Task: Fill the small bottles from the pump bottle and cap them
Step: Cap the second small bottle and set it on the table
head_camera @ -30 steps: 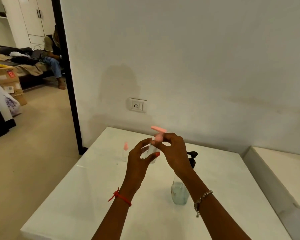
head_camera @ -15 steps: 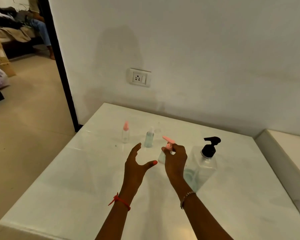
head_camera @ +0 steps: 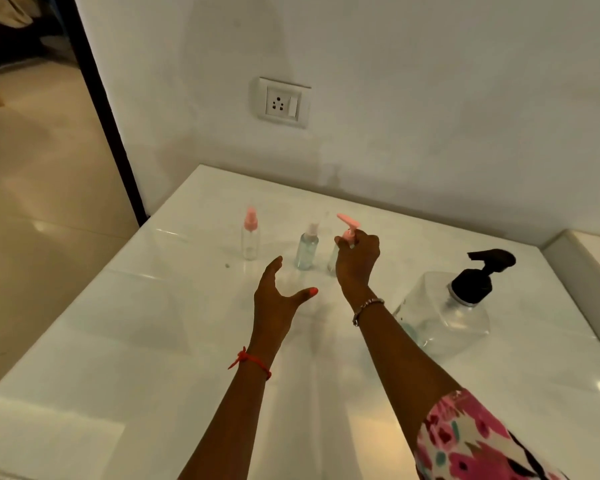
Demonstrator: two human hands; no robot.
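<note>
**Right hand on the pink-topped bottle, left hand free**

Nearest the camera, a floral sleeve covers the right upper arm and is cut off by the bottom edge. Both forearms reach out over the white glossy table, whose near edge also runs out of frame. A red thread circles the left wrist and a bracelet the right.

The left hand hovers above the table with fingers and thumb spread, grasping nothing. Just beyond it and to its right, the right hand has its fingers curled round the neck of the pink-topped bottle. The pink pump top sticks up above the knuckles. The hand hides most of the clear body, and whether the base touches the table cannot be told.

To the right, well apart from the hands, stands the large clear pump bottle with its black pump head; its liquid level is hard to make out.

Just left of the held bottle stands the middle bottle, with pale bluish contents and a blurred pale cap. Further left is the spray bottle, clear with a pink top; its contents are unclear.

Behind, a wall socket sits on the wall, a dark door frame lies at left, and a ledge is cut off at right.
</note>
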